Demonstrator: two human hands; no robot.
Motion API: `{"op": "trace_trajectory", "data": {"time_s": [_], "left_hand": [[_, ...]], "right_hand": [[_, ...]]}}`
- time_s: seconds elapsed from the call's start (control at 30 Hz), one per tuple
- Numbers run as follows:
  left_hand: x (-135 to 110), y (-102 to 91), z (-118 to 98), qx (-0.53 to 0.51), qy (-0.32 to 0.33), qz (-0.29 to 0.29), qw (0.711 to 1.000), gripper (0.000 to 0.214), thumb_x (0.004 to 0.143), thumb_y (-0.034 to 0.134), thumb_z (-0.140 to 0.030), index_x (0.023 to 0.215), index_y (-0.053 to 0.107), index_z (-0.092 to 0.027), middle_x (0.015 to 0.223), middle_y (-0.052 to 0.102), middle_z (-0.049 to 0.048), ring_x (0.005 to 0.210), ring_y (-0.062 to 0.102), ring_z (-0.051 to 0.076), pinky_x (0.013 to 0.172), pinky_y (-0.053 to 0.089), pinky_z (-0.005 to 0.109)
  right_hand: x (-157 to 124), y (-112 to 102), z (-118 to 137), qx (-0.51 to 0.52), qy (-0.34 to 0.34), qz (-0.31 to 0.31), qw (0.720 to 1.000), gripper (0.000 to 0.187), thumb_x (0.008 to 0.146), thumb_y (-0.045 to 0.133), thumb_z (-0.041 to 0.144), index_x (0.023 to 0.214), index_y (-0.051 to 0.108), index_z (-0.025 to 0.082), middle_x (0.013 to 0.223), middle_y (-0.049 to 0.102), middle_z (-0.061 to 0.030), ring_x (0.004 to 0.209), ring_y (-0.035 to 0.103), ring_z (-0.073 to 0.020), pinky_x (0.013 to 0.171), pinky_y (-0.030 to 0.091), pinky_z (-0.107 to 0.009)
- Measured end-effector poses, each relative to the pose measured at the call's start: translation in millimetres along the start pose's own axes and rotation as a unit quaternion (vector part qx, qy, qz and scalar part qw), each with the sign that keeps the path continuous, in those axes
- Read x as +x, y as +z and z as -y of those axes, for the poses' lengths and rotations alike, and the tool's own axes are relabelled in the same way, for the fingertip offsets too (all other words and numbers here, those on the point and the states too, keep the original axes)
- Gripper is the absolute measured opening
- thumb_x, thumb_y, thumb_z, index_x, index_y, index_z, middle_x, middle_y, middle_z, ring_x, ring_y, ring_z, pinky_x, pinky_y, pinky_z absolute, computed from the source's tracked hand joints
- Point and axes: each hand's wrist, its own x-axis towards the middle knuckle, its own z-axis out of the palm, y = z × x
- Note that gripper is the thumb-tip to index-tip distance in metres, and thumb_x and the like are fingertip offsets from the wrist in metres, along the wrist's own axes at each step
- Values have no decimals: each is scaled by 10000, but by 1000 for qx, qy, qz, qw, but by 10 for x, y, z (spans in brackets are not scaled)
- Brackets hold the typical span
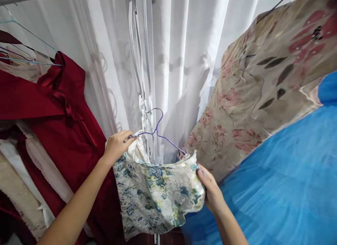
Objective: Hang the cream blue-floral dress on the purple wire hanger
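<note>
A white garment with blue, green and yellow flowers (158, 188) hangs on a purple wire hanger (157, 129) in the middle of the view. Its lower edge is wavy. My left hand (118, 143) is closed on the garment's left shoulder, at the hanger's left arm. At the right side, my right hand (209, 185) grips the garment's edge, thumb in front and the other fingers mostly hidden behind the cloth. The hanger's hook stands upright beside a white metal stand, but I cannot tell whether it hangs on anything.
Dark red dresses (76, 132) hang at the left on hangers, with pale garments below. At the right hang a beige floral dress (237, 108) and a bright blue gown (279, 181). Behind are a white metal stand (149, 62) and white curtains (181, 44).
</note>
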Motion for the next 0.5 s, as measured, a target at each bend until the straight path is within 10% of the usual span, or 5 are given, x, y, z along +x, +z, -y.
{"op": "trace_trajectory", "data": {"time_s": [0.2,0.37,0.5], "left_hand": [[115,-39,-123,-17,-35,-32,999,239,934,542,-406,835,637,-210,809,597,15,751,560,158,664,374,242],[33,95,-372,-53,9,-74,996,189,882,635,-405,843,692,-228,798,621,21,842,575,195,800,410,312],[-330,572,-373,-224,-127,-164,952,221,874,647,-405,839,698,-193,898,671,54,967,591,235,939,430,416]], "right_hand": [[67,129,123,79,-19,-76,994,488,792,707,512,1190,649,235,969,764,-73,946,696,-336,774,559,-379],[-281,-337,-130,156,49,-133,977,503,704,762,544,1113,675,263,991,771,-72,935,709,-341,813,556,-424],[-911,-706,-673,171,180,159,956,839,384,847,676,1082,690,237,974,759,-139,914,705,-410,813,545,-490]]}}
